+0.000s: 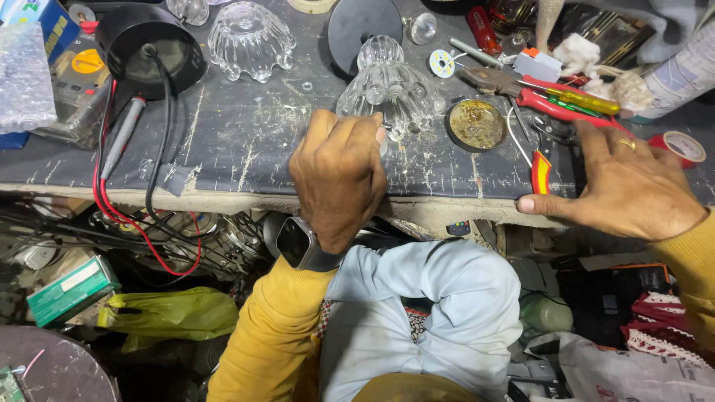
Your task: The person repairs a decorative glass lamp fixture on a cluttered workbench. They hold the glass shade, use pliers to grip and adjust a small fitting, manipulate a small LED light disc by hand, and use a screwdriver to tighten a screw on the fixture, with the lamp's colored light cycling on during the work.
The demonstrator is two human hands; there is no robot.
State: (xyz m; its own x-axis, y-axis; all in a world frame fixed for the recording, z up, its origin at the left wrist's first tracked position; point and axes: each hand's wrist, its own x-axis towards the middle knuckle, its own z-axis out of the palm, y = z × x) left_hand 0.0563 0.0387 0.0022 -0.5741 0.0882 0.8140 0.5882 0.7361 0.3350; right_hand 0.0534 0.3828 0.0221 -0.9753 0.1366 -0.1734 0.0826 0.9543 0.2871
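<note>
Bare table [246,160] is lying open to your left of the glass shade [391,89]; rightward, a solder tin [477,124], red-handled pliers [555,108] and tape roll [683,145] are crowding your path.

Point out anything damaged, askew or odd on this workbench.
The bench top is badly scratched, and its front edge is chipped and crumbling. A clear ribbed glass shade lies tipped on its side by the left hand, while a second glass shade sits mouth-down. Red and black leads dangle over the edge.
</note>
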